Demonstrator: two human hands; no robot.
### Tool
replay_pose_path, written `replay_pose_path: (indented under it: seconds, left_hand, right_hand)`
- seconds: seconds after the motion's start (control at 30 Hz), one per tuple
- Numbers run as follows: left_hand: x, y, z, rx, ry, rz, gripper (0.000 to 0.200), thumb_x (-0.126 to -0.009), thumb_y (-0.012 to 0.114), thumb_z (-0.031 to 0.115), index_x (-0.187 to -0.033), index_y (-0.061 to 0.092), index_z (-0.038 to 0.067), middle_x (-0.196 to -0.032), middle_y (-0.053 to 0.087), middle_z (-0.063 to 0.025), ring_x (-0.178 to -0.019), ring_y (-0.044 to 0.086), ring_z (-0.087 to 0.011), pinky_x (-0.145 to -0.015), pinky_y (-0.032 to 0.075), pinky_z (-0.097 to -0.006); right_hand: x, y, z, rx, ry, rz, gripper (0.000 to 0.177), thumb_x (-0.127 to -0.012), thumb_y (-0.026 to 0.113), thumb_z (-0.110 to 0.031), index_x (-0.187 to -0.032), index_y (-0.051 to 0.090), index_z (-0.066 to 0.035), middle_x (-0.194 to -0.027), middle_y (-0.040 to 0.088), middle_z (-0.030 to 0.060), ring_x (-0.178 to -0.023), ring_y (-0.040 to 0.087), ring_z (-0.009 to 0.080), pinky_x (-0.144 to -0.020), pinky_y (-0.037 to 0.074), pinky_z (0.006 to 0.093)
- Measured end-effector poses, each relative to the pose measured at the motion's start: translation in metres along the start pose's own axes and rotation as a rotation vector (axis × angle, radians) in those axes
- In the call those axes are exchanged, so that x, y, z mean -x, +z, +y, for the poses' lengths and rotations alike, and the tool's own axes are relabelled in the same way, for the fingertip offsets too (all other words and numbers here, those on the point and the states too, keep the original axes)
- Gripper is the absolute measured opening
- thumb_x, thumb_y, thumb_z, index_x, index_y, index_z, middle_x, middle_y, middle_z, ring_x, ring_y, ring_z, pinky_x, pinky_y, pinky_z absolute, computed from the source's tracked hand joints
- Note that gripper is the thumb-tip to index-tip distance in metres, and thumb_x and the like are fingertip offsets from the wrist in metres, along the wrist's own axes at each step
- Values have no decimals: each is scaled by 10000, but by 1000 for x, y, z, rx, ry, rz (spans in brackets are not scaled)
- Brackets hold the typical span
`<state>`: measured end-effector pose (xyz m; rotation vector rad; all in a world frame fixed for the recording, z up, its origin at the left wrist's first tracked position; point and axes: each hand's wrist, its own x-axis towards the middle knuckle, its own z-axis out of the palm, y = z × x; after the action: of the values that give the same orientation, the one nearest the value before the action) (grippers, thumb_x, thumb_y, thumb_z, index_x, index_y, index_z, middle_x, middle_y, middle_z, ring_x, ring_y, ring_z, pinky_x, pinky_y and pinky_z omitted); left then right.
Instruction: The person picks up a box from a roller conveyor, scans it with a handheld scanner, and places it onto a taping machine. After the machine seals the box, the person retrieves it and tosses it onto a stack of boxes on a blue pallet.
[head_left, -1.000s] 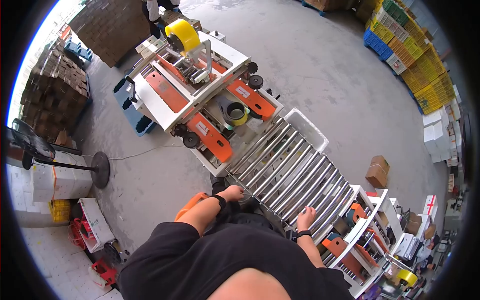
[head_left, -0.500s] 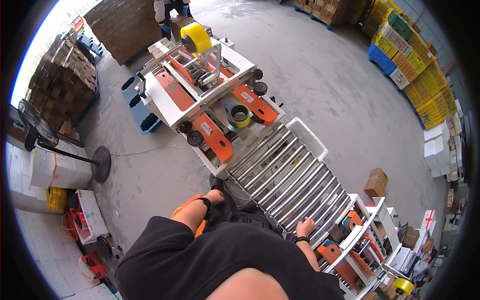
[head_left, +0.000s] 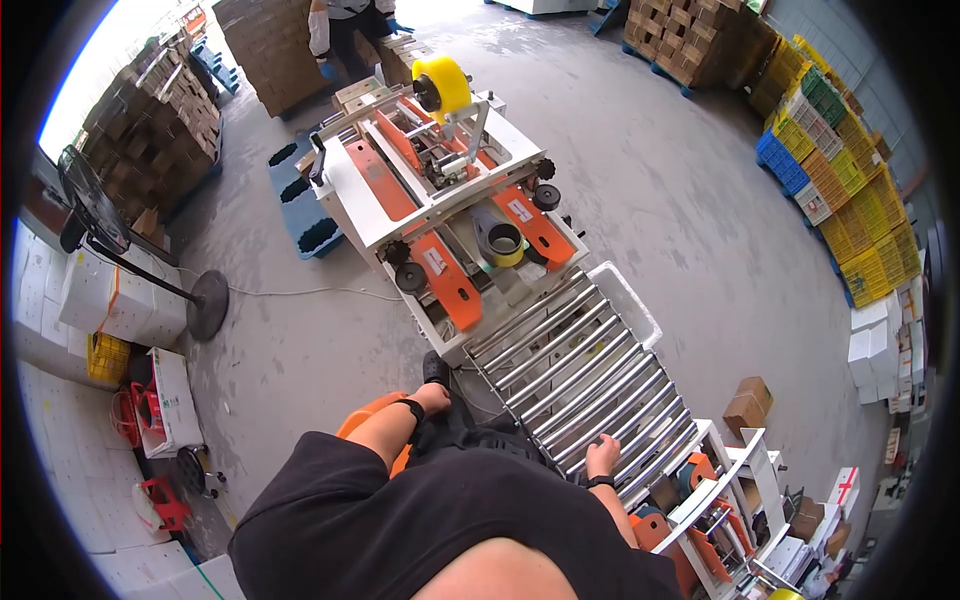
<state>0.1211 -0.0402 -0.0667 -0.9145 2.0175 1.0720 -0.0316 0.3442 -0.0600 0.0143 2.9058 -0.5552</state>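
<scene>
My left hand [head_left: 433, 397] rests at my dark-trousered leg, its fingers mostly hidden from view. A black band circles that wrist. On the other side, my right hand [head_left: 602, 456] lies at the near edge of the roller conveyor [head_left: 590, 370], with its fingers loosely apart and nothing visible in them. Bare metal rollers stretch away from it. Beyond them stands a carton-taping machine [head_left: 450, 190] with orange side guides and a large yellow tape roll [head_left: 441, 84] on top. A second similar machine [head_left: 715, 510] adjoins the conveyor's lower right end.
Another person [head_left: 350, 35] with blue gloves stands behind the far machine. A standing fan [head_left: 208, 305] and white boxes [head_left: 120, 295] are at left. Stacked yellow crates [head_left: 870, 225] line the right; a brown carton [head_left: 748, 402] lies on the floor. A cable crosses the floor.
The view has tilted slightly, so the far machine and surroundings appear shifted right and down or up. Both my hands stay in nearly the same places.
</scene>
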Motion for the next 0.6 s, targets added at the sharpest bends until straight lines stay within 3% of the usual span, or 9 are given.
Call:
replay_pose_path:
  seconds: [0.07, 0.17, 0.37, 0.47, 0.6]
  left_hand:
    - [2, -1, 1, 0, -8, 2, 404, -695, 584, 215, -1075, 605, 81, -885, 652, -104, -751, 634, -211, -682, 507, -302]
    - [-1, 1, -6, -88, 38, 24, 309, -682, 555, 198, -948, 658, 80, -887, 651, -116, -787, 635, -242, -722, 502, -314]
    - [-1, 2, -10, -66, 35, 27, 296, -693, 541, 212, -929, 658, 76, -809, 656, -104, -724, 642, -224, -672, 513, -307]
    - [-2, 3, -9, -91, 56, 15, 290, -694, 541, 204, -925, 656, 71, -794, 654, -109, -706, 642, -222, -657, 515, -306]
    - [-13, 6, -12, -78, 2, -33, 387, -683, 608, 229, -1041, 625, 85, -885, 656, -104, -764, 638, -213, -709, 502, -302]
  right_hand:
    - [0, 4, 4, -9, -18, 8, 244, -678, 560, -55, -918, 601, -47, -993, 530, 154, -958, 499, 326, -845, 410, 395]
    - [1, 5, 10, -35, -33, -7, 247, -675, 558, -46, -918, 600, -38, -992, 531, 163, -957, 496, 332, -855, 404, 395]
    - [6, 10, 22, -68, -6, -9, 259, -662, 567, -56, -918, 601, -38, -963, 547, 168, -939, 505, 337, -851, 399, 400]
    - [9, 3, 17, -49, 39, -47, 263, -667, 560, -59, -925, 605, -37, -983, 546, 170, -952, 501, 338, -859, 398, 402]
    - [8, 7, 19, -34, 37, -47, 258, -678, 549, -64, -927, 610, -38, -1001, 543, 173, -957, 496, 342, -869, 395, 406]
